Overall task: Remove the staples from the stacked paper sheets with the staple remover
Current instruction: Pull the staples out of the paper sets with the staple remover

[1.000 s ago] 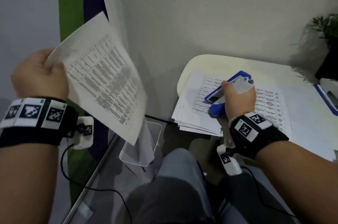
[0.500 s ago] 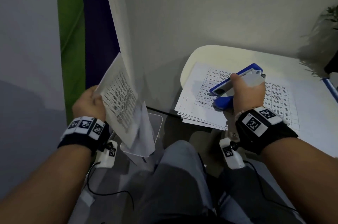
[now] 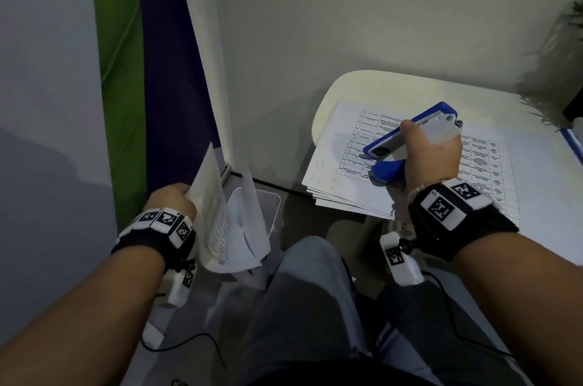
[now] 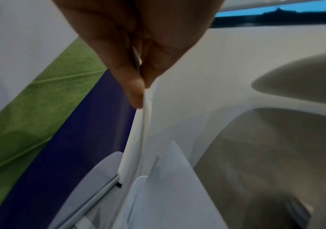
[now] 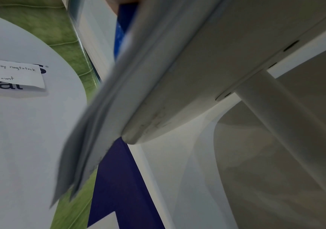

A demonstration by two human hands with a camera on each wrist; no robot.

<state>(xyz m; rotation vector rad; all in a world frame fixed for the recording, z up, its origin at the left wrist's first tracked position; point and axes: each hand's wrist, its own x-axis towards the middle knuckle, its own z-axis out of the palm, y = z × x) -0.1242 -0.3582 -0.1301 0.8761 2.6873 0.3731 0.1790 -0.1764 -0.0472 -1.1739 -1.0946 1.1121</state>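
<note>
Head view, left hand (image 3: 171, 200) low (pinching sheets (image 3: 212, 215))

White table (image 3: 362, 83) at right, rounded near-left corner, set against a white partition (image 3: 347, 7). Translucent bin (image 3: 273, 206) on the floor just left of the table. Green panel (image 3: 116, 70) and purple panel (image 3: 170, 70) far left. Plant foliage (image 3: 568, 23) at far right edge.

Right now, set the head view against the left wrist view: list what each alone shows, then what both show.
Head only: the right hand gripping the blue remover over the stack on the table. Left wrist only: the fingertips pinching the sheet's edge, seen close. Both: the left hand holding that sheet over the bin.
</note>
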